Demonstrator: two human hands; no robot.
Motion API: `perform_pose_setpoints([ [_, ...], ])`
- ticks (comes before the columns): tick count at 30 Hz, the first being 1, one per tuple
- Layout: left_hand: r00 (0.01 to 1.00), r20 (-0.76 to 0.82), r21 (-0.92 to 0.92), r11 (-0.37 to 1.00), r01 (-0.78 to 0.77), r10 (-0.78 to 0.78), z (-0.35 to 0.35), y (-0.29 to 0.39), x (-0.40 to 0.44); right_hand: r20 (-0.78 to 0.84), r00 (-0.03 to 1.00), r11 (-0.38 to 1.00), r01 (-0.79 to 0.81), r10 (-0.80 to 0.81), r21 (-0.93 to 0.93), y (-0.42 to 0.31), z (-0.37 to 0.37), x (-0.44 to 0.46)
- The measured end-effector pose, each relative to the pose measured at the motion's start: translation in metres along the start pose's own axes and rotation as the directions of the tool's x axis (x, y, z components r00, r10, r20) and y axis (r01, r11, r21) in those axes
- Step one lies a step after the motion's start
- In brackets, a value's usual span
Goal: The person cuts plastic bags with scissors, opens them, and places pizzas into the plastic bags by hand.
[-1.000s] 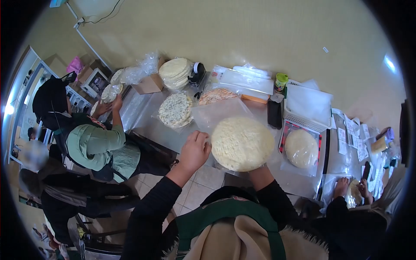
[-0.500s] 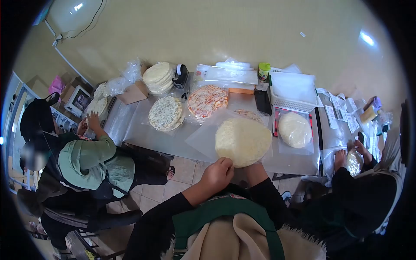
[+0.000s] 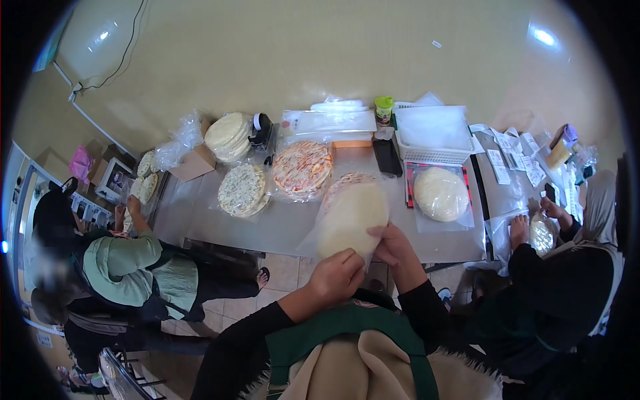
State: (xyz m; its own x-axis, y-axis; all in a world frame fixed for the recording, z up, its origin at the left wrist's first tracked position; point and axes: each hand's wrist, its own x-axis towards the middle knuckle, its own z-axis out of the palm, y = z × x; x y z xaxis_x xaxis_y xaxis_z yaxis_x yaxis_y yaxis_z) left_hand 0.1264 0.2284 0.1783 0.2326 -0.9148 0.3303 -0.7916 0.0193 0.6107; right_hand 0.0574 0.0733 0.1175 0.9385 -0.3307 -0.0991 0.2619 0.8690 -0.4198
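Between my hands, over the near edge of the table, is a round, pale pizza base (image 3: 353,217) partly within a clear plastic bag. My left hand (image 3: 339,275) is closed at the bag's near edge, knuckles up. My right hand (image 3: 395,248) grips the base's right edge, with the thumb on top. Behind the bag, a topped pizza (image 3: 347,180) is partly covered. A stack of sauce-topped pizzas (image 3: 303,167) lies further back, and white-topped pizzas (image 3: 241,190) sit to its left.
Plain bases (image 3: 440,193) in plastic rest at right, below a white basket (image 3: 433,155). More bases (image 3: 228,137), a black tape dispenser (image 3: 261,130), a dark phone (image 3: 387,157) and a green-lidded container (image 3: 384,109) stand further back. Co-workers work at left (image 3: 127,267) and right (image 3: 547,293).
The base has swung left and now appears narrower and tilted. My right hand has come out from beneath it to its right edge. The whole view has shifted slightly.
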Motion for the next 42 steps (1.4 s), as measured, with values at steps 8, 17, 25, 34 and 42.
perform_pose_setpoints([
  [8,0.95,0.139,0.011,0.959,-0.283,0.279,0.027,0.022,0.034,-0.334,0.935,0.992,-0.106,0.122,0.064,-0.015,-0.015,-0.022],
  [17,0.955,0.193,-0.087,0.974,-0.211,0.224,0.065,0.024,0.071,-0.325,0.849,0.853,0.488,-0.416,0.185,-0.097,-0.058,-0.028],
  [25,0.96,0.276,-0.093,0.995,-0.017,0.042,0.064,-0.006,0.076,-0.724,0.668,0.948,-0.086,-0.172,-0.306,-0.086,-0.211,-0.027],
  [34,0.931,0.114,-0.242,0.9,0.364,-0.346,0.056,-0.037,0.048,-0.268,0.957,0.296,-0.289,0.111,-0.91,-0.229,-0.095,0.014],
  [42,0.872,0.155,-0.203,0.849,0.488,-0.465,0.04,-0.034,0.034,0.086,0.735,-0.476,-0.341,-0.672,-0.811,-0.251,-0.207,0.213],
])
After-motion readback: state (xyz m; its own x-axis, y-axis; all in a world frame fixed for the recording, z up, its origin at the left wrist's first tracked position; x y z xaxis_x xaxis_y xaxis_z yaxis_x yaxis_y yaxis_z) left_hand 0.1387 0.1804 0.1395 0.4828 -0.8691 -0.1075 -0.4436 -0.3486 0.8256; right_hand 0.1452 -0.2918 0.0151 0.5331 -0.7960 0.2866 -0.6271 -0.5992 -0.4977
